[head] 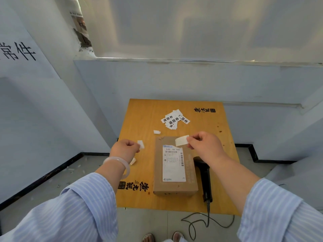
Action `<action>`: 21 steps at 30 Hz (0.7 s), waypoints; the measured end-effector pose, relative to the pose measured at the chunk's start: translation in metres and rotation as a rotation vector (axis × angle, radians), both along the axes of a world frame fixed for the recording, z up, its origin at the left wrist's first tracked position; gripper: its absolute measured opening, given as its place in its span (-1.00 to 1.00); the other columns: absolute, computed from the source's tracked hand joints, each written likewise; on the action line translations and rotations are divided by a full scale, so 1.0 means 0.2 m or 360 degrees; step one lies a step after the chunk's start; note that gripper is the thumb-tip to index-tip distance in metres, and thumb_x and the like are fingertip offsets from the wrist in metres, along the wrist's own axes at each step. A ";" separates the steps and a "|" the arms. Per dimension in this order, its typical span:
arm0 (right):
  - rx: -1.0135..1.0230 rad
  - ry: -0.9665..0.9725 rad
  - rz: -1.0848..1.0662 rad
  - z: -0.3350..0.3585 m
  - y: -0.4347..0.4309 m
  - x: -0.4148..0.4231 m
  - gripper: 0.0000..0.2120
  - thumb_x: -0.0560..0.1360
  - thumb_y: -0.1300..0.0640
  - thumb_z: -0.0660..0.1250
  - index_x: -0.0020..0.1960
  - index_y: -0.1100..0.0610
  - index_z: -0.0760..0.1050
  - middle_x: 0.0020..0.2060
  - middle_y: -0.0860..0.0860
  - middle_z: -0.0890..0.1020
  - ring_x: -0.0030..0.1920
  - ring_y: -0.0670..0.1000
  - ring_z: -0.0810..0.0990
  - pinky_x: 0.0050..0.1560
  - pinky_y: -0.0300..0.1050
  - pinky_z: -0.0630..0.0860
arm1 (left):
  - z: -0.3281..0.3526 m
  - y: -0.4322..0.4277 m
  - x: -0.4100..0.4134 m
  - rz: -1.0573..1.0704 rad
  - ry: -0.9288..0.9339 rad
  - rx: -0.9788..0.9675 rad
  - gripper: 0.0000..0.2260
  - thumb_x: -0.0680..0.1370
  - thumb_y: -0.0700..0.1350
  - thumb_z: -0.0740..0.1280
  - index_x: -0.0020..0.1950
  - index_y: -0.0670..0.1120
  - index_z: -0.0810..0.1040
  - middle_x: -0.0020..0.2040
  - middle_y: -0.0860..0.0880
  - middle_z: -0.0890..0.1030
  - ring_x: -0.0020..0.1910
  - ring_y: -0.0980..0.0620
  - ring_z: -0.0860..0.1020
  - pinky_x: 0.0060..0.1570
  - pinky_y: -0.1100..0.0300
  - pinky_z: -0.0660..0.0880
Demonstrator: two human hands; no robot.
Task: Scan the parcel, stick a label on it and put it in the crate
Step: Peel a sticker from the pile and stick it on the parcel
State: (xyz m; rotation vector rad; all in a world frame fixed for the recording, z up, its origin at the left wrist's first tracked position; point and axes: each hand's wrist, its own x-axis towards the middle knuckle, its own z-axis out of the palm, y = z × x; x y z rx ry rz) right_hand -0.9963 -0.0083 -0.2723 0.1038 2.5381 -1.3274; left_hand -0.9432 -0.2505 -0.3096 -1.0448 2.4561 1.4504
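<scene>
Head view: brown cardboard parcel (175, 165) lies near the orange wooden table's (139, 116) front edge, beside a black handheld scanner (204, 175). Right hand (203, 145) pinches a white label (182, 140); left hand (126, 148) pinches a backing scrap (140, 144). Best pressed flat onto bare cardboard, clear of the barcode

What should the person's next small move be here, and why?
Probably lower the right hand and press its white label onto the parcel. The label hangs just above the box's far end, the left hand holds what looks like peeled backing, and the scanner lies set down beside the box.
</scene>
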 end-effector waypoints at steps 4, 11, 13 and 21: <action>0.0008 -0.0018 0.0011 -0.03 -0.03 0.00 -0.95 0.52 0.07 0.34 -0.12 0.01 0.54 -0.31 -0.13 0.68 -0.12 -0.06 0.65 -0.08 -0.10 0.54 | -0.03 -0.04 0.01 0.0009 -0.0104 -0.0085 -0.83 0.46 0.02 0.43 -0.14 -0.08 0.59 -0.20 -0.05 0.65 -0.25 -0.04 0.56 -0.34 0.15 0.45; -0.0023 -0.0040 0.0016 -0.06 -0.06 0.00 -0.95 0.52 0.06 0.34 -0.07 0.03 0.55 -0.29 -0.11 0.69 -0.12 -0.07 0.66 -0.01 -0.05 0.57 | -0.01 0.00 -0.01 -0.0022 -0.0073 0.0008 -0.93 0.50 -0.07 0.38 -0.03 0.01 0.60 -0.13 -0.01 0.67 -0.13 0.02 0.64 -0.30 0.17 0.49; -0.0014 -0.0029 0.0024 -0.06 -0.07 0.00 -0.96 0.52 0.06 0.34 -0.09 0.01 0.54 -0.28 -0.10 0.69 -0.12 -0.07 0.66 -0.03 -0.06 0.57 | 0.03 0.06 -0.01 -0.0133 0.0009 0.0195 -0.92 0.53 -0.10 0.36 0.00 0.01 0.61 -0.10 0.01 0.68 -0.12 0.06 0.64 -0.22 0.18 0.53; 0.0000 0.0011 0.0218 -0.07 -0.13 0.02 -0.87 0.51 -0.02 0.35 -0.02 0.00 0.60 -0.16 -0.08 0.68 -0.08 -0.06 0.65 -0.05 -0.12 0.57 | 0.12 0.32 -0.07 -0.0400 0.0081 0.0687 -0.88 0.56 0.02 0.33 0.00 0.04 0.64 -0.07 0.04 0.72 -0.11 0.09 0.65 -0.07 0.12 0.59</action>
